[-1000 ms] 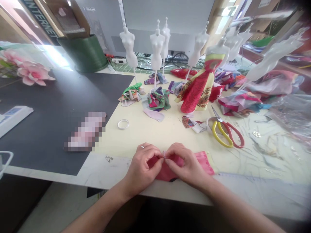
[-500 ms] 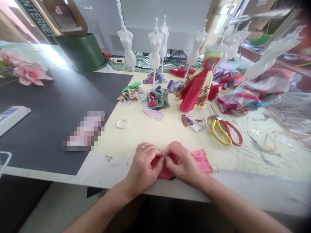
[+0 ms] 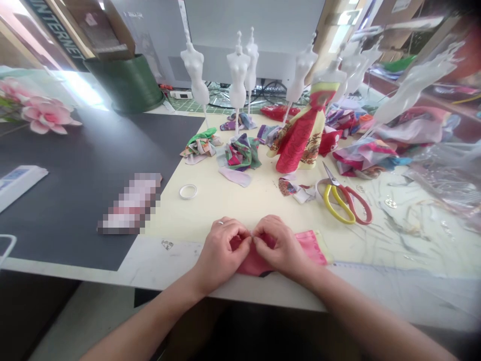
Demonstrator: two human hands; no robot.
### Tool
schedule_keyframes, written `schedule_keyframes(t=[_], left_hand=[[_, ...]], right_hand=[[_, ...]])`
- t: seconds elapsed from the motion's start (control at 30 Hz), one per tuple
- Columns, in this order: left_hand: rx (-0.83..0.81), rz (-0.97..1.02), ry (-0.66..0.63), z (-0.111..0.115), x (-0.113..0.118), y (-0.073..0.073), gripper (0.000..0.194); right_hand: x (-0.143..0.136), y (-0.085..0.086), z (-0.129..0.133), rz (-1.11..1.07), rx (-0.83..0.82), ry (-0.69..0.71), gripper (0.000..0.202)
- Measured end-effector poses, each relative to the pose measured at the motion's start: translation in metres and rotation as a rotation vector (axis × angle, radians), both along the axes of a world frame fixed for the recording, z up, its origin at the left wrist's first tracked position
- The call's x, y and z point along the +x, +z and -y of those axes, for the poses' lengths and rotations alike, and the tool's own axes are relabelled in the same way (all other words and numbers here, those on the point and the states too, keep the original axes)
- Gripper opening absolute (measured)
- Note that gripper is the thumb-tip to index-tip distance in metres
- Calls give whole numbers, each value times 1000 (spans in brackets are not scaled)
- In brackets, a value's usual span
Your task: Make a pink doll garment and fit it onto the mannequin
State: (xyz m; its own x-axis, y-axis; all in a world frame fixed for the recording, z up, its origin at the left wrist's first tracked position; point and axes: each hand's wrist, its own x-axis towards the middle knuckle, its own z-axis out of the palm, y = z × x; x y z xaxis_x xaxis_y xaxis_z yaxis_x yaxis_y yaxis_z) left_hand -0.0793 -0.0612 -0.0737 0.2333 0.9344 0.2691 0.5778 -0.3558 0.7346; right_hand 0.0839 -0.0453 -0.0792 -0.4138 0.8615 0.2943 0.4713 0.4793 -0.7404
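Pinch closed, left hand (image 3: 222, 254) and right hand (image 3: 281, 249), on pink cloth (image 3: 308, 244); yellowish edge (image 3: 322, 242) at 3 o'clock, dark patch (image 3: 266, 274) at 6.

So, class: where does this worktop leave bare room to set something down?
Two patches look bare: the cream surface between the white ring and scissors, beyond the left hand and right hand; and the dark mat between the pink flower and blurred item. Crowded: behind, dress forms and fabric scraps; at right, clear plastic.
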Motion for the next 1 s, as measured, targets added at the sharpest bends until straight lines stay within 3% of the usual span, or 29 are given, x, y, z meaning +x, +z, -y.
schedule_keyframes(t=[0.13,0.27,0.37,0.47,0.67,0.77,0.87,1.0], left_hand=[[-70,-28,-1,-6,-1,0,12],[-68,-63,7,-8,0,-2,11],[-36,-92,-2,-10,2,-4,12],[-39,-93,-2,-18,4,-4,11],[-158,55,-20,-59,8,1,8],[-222,107,-73,-75,8,6,12],[-271,153,-109,-79,8,8,17],[-367,278,-123,-75,7,7,19]], right_hand=[[14,5,-1,165,84,17,2],[30,5,0,378,166,-44,20],[31,2,-3,537,162,-24,9],[27,1,-12,611,166,13,17],[27,10,-42,579,207,-112,18],[23,18,-49,428,210,-186,33],[14,21,-50,199,111,-168,23],[5,12,-50,54,-19,-156,9]])
